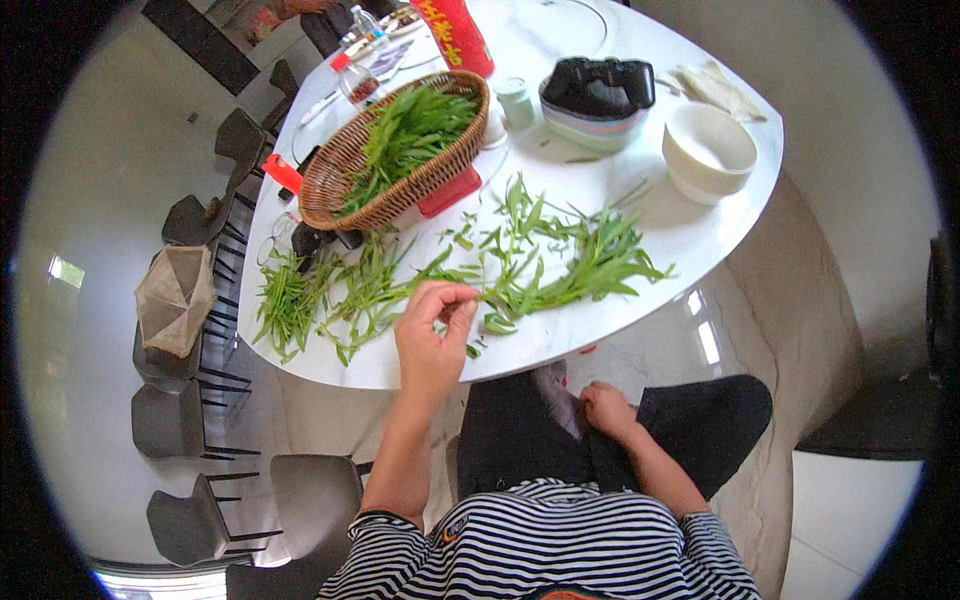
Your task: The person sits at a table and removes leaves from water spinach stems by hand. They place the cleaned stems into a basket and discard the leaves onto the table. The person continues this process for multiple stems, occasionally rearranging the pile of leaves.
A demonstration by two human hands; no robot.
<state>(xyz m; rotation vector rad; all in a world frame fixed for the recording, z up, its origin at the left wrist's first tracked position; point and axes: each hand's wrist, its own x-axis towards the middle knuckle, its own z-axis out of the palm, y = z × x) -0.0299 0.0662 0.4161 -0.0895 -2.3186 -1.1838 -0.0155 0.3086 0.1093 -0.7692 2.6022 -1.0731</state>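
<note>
My left hand [433, 337] is over the near edge of the white table, thumb and forefinger pinched on the end of a leafy green stem. Loose leafy stems [600, 262], resembling water spinach, spread to the right of it. On its left lie more leafy stems [367, 289] and a pile of short cut stems [289, 304]. Past them, an oval wicker basket [390, 202] stands tilted, with picked greens [420, 127] inside. My right hand [606, 409] rests in my lap with curled fingers, beside a pale cloth [559, 401]; whether it grips anything is hidden.
The white marble-patterned table [600, 187] holds a white bowl [709, 154], a striped bowl with a black plastic container [596, 97], a green-lidded jar [514, 101], a red can [457, 37] and a red-capped bottle [356, 79]. Grey chairs [169, 420] line the left.
</note>
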